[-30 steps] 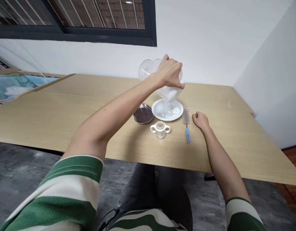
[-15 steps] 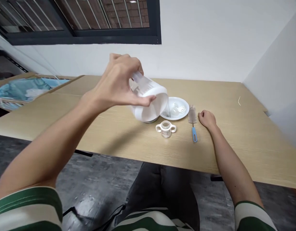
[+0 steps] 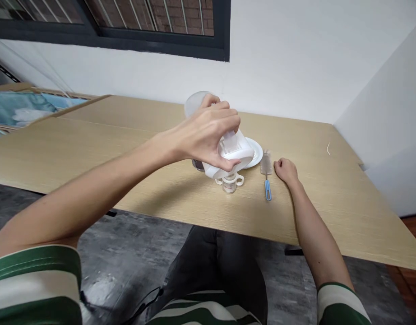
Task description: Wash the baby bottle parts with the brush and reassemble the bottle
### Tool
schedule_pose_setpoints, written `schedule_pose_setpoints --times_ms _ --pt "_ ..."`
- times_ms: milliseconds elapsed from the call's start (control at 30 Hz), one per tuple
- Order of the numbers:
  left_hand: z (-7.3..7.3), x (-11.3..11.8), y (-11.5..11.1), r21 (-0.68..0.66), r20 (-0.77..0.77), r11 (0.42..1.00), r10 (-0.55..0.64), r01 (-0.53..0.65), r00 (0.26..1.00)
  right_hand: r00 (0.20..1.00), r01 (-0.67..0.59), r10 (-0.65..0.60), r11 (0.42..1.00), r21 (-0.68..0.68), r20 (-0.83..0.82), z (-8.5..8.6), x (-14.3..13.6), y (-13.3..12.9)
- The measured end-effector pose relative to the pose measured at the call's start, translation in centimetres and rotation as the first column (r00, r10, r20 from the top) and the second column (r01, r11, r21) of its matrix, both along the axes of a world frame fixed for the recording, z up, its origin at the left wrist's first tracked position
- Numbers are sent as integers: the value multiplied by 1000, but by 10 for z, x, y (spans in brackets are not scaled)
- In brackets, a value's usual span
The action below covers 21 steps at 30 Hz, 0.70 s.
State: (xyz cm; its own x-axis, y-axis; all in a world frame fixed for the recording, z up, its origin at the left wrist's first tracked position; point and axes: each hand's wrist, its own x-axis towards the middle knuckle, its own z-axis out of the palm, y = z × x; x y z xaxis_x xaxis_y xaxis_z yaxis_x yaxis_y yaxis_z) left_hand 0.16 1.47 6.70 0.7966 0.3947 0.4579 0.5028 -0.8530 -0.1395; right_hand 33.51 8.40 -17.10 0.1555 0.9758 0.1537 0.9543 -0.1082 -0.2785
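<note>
My left hand (image 3: 213, 128) is closed on a white plastic jug (image 3: 243, 151), gripping its handle with the thumb along the side. The jug is tipped over, its mouth facing right and down, just above a small clear baby bottle (image 3: 229, 186) with two white handles. That bottle stands upright and uncapped; the jug hides part of its top. On the right, my right hand (image 3: 285, 170) rests on the table in a loose fist, with nothing seen in it. Beside it lies a bottle brush (image 3: 267, 180) with a blue handle.
Behind the jug sits a white plate (image 3: 258, 158), partly covered. A translucent rounded thing (image 3: 193, 103) and a dark base (image 3: 197, 165) show behind my left hand. The wooden table (image 3: 154, 189) meets the wall; a basket with blue cloth (image 3: 21, 106) stands at left.
My left hand has moved right with the tilted jug, bringing it over the baby bottle. The right hand rests as before, and the view has shifted slightly.
</note>
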Motion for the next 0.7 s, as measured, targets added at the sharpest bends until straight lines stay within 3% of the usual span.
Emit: schedule_pose_setpoints --times_ms 267,467,600,700 --pt "1 4 -2 0 -33 999 35 -35 999 1000 -8 8 1000 -4 12 5 -1 -3" --pt "11 0 -4 45 -6 998 44 -44 999 1000 -7 7 1000 -3 28 5 -1 -3" --pt "17 -29 -14 17 215 996 84 -90 973 999 -12 12 1000 -8 37 5 0 -2" --pt "9 -70 -22 -143 481 966 259 -216 837 999 -17 17 1000 -13 32 5 0 -2"
